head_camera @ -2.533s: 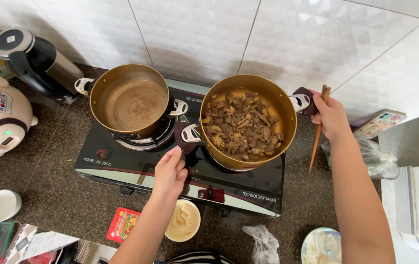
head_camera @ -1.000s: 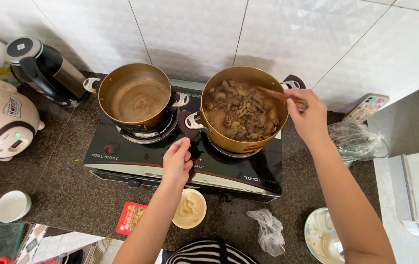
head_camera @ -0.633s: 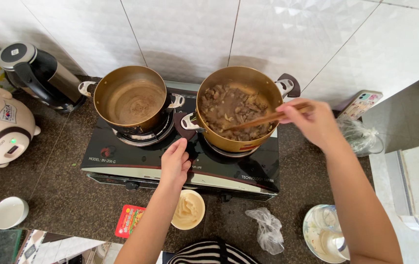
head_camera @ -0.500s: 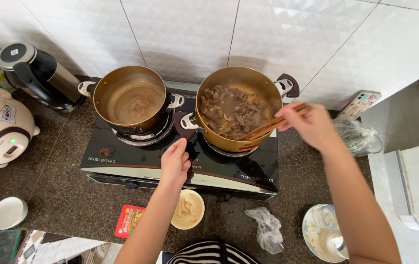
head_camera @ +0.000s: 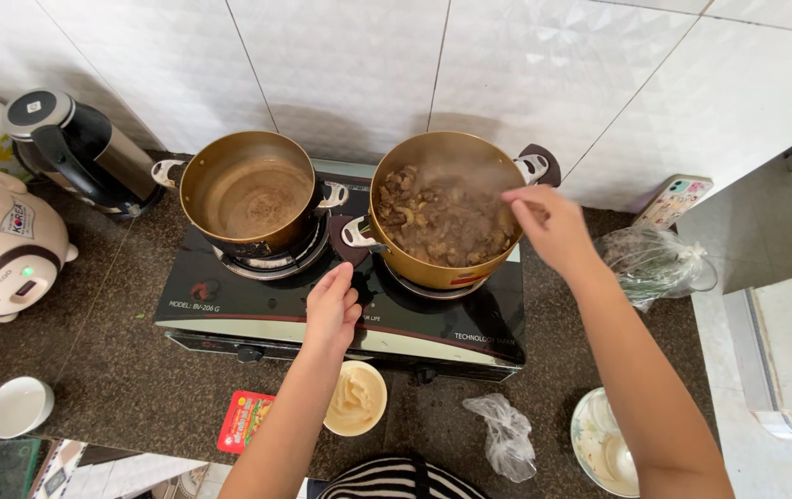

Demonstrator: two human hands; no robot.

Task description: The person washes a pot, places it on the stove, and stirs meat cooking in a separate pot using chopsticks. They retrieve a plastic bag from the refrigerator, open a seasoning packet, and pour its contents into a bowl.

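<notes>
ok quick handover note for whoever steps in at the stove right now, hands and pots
Left hand rests flat on the stove top, beside the right pot's near handle, holding nothing.
Right hand is over the right pot; any utensil in it is hidden.
Right pot holds browned meat pieces, steaming. Left pot holds only thin brown liquid.
A small bowl of pale paste sits in front of the stove.
Meat is in and cooking; both pots remain on the burners.

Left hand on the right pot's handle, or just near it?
Cannot tell. In the head view the left hand lies on the stove edge, fingertips just below the right pot handle; no clear contact or gap shows.
</notes>
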